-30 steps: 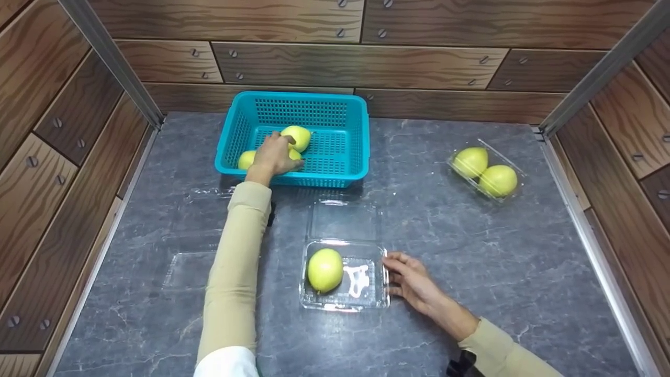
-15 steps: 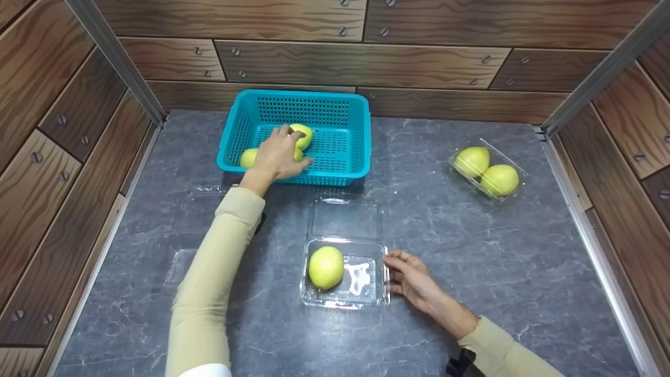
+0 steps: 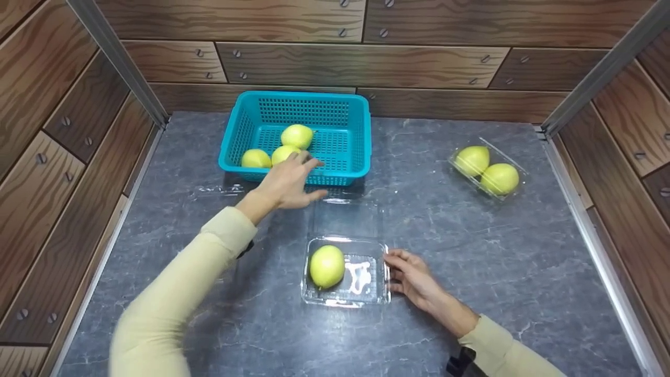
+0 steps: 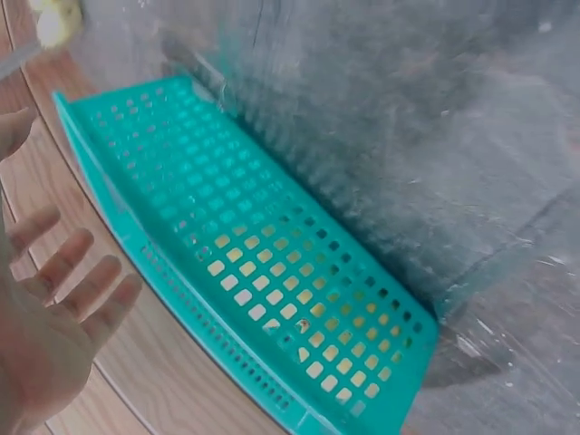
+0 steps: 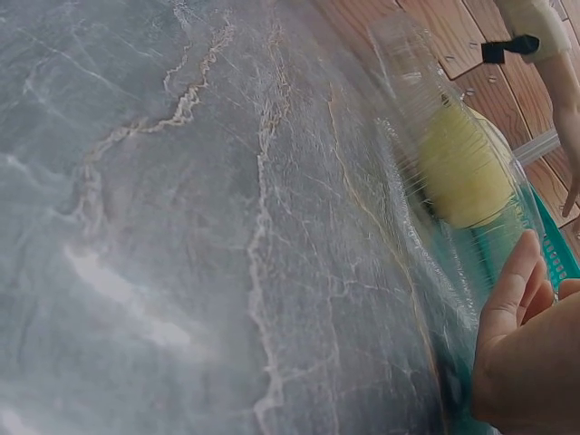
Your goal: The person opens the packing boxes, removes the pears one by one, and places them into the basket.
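Note:
My left hand hovers at the near rim of the teal plastic basket, fingers spread and nothing in it. Its bare palm also shows in the left wrist view beside the basket. Three yellow-green pears, one of them farther back, lie in the basket; the left fingers partly cover the middle one. With its fingertips at the right rim, my right hand touches a clear plastic clamshell box, whose lid lies folded back. One pear sits in the box's left half, also visible through its wall in the right wrist view.
A closed clear box with two pears stands at the back right. Left of the middle, faint glints show more clear plastic on the grey marbled tabletop. Wood-patterned walls enclose the back and sides.
My left hand has drawn back empty from over the pears in the basket, toward the front and right, its fingers spreading. The right hand has stayed at the box.

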Tool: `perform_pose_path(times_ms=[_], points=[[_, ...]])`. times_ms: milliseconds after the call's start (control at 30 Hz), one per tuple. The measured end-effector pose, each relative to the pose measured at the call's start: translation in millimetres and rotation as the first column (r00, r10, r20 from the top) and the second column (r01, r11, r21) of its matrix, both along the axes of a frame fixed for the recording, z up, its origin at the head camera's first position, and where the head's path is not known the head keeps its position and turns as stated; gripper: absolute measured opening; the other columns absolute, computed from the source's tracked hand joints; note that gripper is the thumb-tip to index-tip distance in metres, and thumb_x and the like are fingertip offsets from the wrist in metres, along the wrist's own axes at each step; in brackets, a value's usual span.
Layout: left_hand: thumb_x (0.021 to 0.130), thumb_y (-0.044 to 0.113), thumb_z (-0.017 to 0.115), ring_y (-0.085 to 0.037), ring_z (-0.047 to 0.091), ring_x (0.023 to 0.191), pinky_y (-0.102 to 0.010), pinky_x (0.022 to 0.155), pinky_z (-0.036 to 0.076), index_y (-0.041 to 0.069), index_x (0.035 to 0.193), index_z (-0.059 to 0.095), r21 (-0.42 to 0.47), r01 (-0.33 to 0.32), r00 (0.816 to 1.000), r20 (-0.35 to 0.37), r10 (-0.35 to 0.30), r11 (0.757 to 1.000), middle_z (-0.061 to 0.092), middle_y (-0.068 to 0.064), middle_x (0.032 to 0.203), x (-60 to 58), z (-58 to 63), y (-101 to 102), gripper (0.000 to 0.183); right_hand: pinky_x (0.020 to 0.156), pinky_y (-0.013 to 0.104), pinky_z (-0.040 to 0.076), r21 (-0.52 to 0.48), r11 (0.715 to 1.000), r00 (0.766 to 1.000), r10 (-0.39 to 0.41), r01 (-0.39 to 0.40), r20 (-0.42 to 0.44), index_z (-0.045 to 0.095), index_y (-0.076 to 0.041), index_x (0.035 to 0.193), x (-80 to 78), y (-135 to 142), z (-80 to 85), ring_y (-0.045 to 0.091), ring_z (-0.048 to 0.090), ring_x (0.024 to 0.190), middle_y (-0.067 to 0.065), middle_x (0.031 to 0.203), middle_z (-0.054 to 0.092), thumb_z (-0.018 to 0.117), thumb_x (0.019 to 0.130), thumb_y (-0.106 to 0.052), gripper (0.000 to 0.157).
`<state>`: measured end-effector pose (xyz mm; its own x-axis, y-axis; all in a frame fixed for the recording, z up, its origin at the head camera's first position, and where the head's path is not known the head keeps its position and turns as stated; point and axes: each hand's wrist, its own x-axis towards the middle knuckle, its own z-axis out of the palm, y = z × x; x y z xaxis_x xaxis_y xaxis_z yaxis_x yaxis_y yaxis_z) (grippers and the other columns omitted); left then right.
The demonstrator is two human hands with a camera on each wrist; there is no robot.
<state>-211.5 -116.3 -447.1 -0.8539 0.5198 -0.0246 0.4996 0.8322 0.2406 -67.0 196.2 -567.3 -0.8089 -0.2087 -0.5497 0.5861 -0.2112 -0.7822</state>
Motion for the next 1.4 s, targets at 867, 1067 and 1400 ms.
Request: perform_pose_path(times_ms=[867, 1067, 1400], points=[[0.091, 0.055, 0.076, -0.032, 0.058, 0.133, -0.051, 0.103, 0.061, 0.014, 0.154, 0.050, -0.002, 0.268, 0.962, 0.057, -0.267, 0.964, 0.056, -0.013, 0.148, 97.4, -20.4, -13, 0.080, 0.066, 0.026, 0.060, 0.004, 1.000, 1.000, 0.010, -0.010, -0.008, 0.060, -0.016, 0.104, 1.4, 0, 0.2, 0.009, 0.063, 0.073, -0.005, 0.087, 0.066, 0.070, 0.100, -0.020, 0.012], [0.088, 0.054, 0.080, -0.030, 0.058, 0.132, -0.047, 0.101, 0.062, 0.016, 0.155, 0.050, 0.024, 0.298, 0.951, 0.078, -0.299, 0.954, 0.055, -0.011, 0.148, 106.9, -36.4, 1, 0.082, 0.067, 0.026, 0.061, 0.002, 1.000, 1.000, 0.007, -0.007, -0.010, 0.060, -0.016, 0.105, 0.8, 1, 0.4, 0.010, 0.063, 0.075, -0.004, 0.089, 0.065, 0.070, 0.101, -0.020, 0.012], [0.086, 0.051, 0.081, -0.027, 0.059, 0.127, -0.040, 0.095, 0.064, 0.017, 0.151, 0.051, -0.014, 0.382, 0.924, 0.009, -0.382, 0.924, 0.055, -0.011, 0.145, 117.1, -62.3, 14, 0.079, 0.064, 0.024, 0.060, -0.005, 1.000, 1.000, 0.011, -0.011, -0.012, 0.059, -0.015, 0.106, 1.3, 1, -0.1, 0.009, 0.063, 0.073, -0.005, 0.088, 0.066, 0.069, 0.101, -0.019, 0.012]])
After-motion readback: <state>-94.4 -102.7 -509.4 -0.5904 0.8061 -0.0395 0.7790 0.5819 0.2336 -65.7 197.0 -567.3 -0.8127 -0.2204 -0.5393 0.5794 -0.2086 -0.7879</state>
